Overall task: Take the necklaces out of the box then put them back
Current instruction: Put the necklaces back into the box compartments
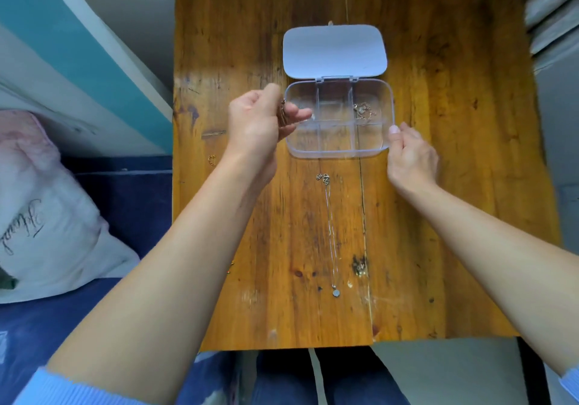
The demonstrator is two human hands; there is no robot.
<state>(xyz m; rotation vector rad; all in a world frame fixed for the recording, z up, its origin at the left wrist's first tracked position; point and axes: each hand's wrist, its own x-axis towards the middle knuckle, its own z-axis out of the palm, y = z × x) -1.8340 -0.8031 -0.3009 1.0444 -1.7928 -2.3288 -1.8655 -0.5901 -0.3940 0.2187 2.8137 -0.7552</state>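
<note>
Fingers of the left hand [257, 119] curl round a thin gold necklace [283, 113], pinching it just at the left rim of the clear compartment box [338, 155]. I see the right hand [410, 154] gripping the box's near right corner, thumb on the rim. The box sits on the wooden table [438, 216] with its pale lid [334, 50] hinged open and lying flat behind it. A second gold necklace [363, 110] lies bunched in the far right compartment. Nearer me, a silver necklace [330, 232] lies stretched out on the table, its round pendant at the near end. A pillow [40, 216] rests off to the left.
</note>
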